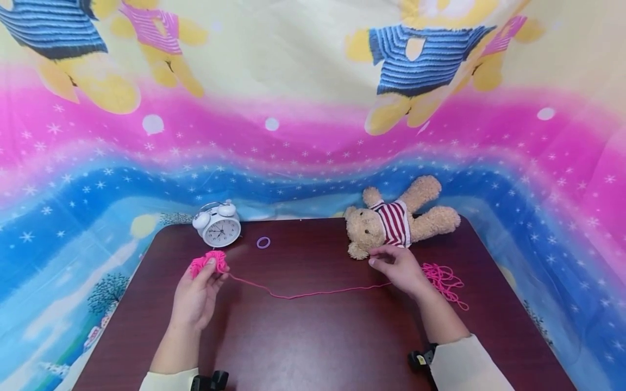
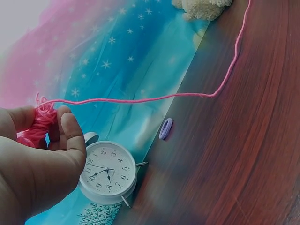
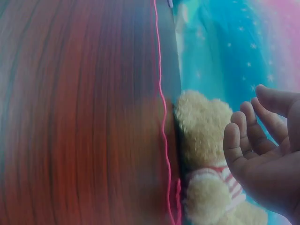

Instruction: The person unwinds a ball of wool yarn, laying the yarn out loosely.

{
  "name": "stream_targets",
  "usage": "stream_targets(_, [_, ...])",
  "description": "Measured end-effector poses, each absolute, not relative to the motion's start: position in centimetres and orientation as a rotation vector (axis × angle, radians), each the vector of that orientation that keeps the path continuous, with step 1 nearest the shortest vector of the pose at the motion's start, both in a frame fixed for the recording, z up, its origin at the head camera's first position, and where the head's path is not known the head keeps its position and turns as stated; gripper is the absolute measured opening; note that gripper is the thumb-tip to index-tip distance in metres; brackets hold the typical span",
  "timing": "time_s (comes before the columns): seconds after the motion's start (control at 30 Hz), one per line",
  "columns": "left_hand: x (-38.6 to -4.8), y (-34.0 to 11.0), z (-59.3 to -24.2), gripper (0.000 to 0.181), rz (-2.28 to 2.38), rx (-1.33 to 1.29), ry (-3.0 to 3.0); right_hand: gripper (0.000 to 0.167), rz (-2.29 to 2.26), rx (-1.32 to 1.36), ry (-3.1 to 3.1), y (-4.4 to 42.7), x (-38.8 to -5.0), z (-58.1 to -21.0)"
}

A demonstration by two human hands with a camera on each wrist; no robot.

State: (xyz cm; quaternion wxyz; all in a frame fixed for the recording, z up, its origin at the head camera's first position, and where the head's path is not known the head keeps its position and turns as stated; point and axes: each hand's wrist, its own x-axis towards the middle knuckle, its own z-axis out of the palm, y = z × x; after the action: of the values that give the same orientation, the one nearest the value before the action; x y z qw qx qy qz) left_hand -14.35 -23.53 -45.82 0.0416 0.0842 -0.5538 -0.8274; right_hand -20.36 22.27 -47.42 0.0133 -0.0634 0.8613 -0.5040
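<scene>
A bundle of pink yarn (image 1: 209, 263) is pinched between the thumb and fingers of the left hand (image 1: 195, 296), in front of the clock. From the bundle a single strand (image 1: 303, 295) runs rightward across the table, passing below the right hand (image 1: 403, 271) to a loose tangle of the same yarn (image 1: 444, 282). The right hand is held above the table near the teddy bear's head, fingers loosely bent. In the right wrist view nothing lies in the right hand (image 3: 269, 154), and the strand (image 3: 162, 112) runs clear of it.
A white alarm clock (image 1: 221, 228) stands at the back left, with a purple ring (image 1: 263, 243) right of it. The teddy bear (image 1: 393, 222) in a striped shirt lies at the back right edge. A patterned cloth (image 1: 303, 130) hangs behind the dark table (image 1: 313, 342).
</scene>
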Motion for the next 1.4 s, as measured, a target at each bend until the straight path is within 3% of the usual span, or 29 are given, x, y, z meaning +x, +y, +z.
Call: stream_targets(1.4, [-15.0,-21.0,-45.9,0.030,-2.560,0.262,-1.687,0.023,-1.650,-0.441,2.437,10.7,-20.6,-47.9])
